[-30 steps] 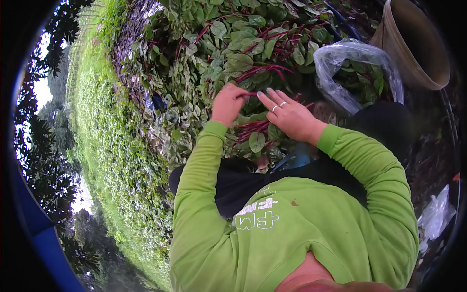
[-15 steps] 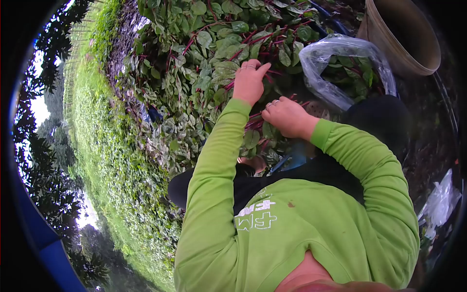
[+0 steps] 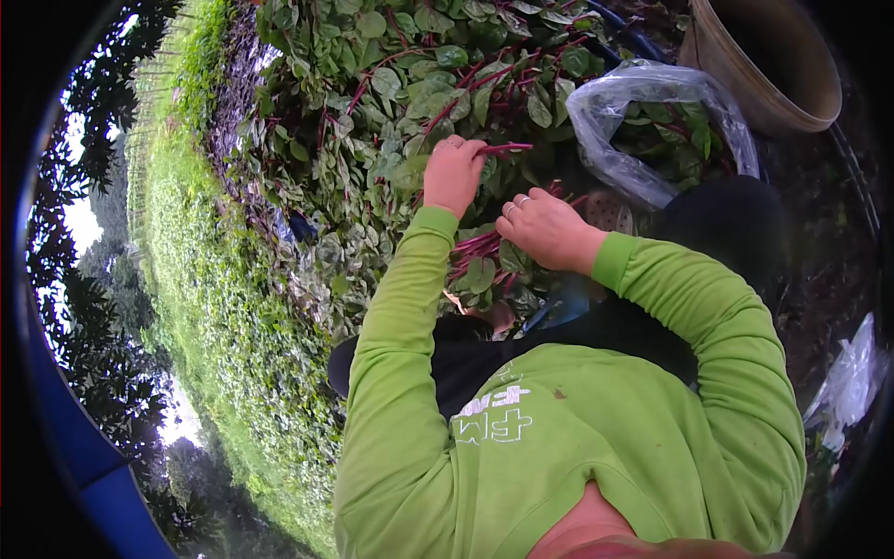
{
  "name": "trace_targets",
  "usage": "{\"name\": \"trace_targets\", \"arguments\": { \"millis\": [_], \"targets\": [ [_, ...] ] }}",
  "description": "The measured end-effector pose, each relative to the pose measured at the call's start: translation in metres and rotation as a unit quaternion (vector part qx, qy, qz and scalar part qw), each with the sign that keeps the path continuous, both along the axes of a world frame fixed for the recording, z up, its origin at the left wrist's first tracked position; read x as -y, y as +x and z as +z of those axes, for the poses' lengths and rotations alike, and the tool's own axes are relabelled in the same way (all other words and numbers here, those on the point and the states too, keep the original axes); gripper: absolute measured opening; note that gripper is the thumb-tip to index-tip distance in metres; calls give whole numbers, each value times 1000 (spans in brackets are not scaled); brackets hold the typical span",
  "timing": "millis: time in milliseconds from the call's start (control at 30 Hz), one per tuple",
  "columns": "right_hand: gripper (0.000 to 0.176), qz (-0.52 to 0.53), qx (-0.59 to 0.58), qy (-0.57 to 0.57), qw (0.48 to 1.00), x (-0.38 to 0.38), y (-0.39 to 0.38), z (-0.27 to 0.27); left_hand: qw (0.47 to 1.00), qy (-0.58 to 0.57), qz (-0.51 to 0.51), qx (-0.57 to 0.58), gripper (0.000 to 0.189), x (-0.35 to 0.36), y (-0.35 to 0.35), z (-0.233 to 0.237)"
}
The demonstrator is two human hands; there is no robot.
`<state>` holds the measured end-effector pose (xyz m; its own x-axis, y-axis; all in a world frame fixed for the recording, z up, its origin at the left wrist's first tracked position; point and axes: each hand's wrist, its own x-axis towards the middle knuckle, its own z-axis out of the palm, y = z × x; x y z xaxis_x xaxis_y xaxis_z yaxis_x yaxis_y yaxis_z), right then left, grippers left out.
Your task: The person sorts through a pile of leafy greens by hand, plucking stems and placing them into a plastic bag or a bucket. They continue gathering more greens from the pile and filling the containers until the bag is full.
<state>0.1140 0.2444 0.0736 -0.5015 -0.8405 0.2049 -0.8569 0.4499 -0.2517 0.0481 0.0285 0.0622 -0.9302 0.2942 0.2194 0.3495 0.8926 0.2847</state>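
Note:
Between the thumb and fingers of my left hand is a leafy stem, its red cut end pointing right. My right hand is closed around a bunch of red stems, whose leaves hang below the fingers. Under and beyond both hands spreads a large heap of green leaves with red stems. Right of the heap, an open clear plastic bag holds more such leaves. The fingertips of my right hand are partly hidden by the stems.
A brown bucket stands at the upper right, tilted and open. Crumpled clear plastic lies on the dark ground at the right. My dark-clad knees flank the bunch. Green plants and a blue surface are at the left.
My left hand has moved left, away from my right hand, and a red stem end now shows in its grip. My right hand has hardly moved.

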Motion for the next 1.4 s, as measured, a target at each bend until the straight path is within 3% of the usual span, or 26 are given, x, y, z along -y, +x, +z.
{"name": "trace_targets", "arguments": {
  "millis": [133,233,300,333,367,400,467,533,600,700,800,833,933,1033,1133,1233,1333,1400],
  "targets": [
    [10,-34,-58,-112,991,3,0,1,991,103,48,76,17,-3,25,-1],
    [20,-47,-120,-121,984,2,-7,10,964,182,89,170,21,-6,44,-7],
    [20,-45,-61,-95,993,4,-8,-2,946,259,84,177,26,-9,60,-14],
    [20,-44,-31,-82,995,4,-8,-4,955,240,77,158,34,-13,65,-2],
    [21,-40,38,-36,998,3,-5,-7,907,332,91,244,38,-9,67,-2],
    [21,-41,28,-21,999,3,-3,-10,841,420,102,325,41,-2,69,-1],
    [22,-40,9,10,999,3,-1,-9,808,498,154,273,43,24,64,5],
    [21,-28,13,24,999,2,-2,-6,864,460,167,114,38,65,57,-13],
    [21,-20,-2,24,1000,2,-2,-5,874,418,228,95,35,94,61,-15],
    [19,-12,-32,10,999,2,1,-4,875,323,213,291,33,111,69,-33],
    [19,-3,-38,8,999,3,1,-2,871,252,196,375,38,107,77,-64],
    [18,1,-48,6,999,3,2,-2,868,251,181,389,45,97,79,-56],
    [18,22,-53,6,998,1,2,-1,929,245,40,274,51,88,85,-64],
    [19,35,-52,4,998,-1,2,-3,899,178,11,400,53,93,77,-77],
    [20,36,-53,-1,998,1,1,-2,818,311,75,478,43,82,73,-39],
    [24,36,-59,11,998,1,0,1,729,477,177,459,30,87,73,-35],
    [26,36,-76,11,996,0,0,0,827,385,116,393,32,84,80,-37],
    [26,44,-77,10,996,1,-1,0,849,344,130,380,30,86,74,-36]
  ]
}}
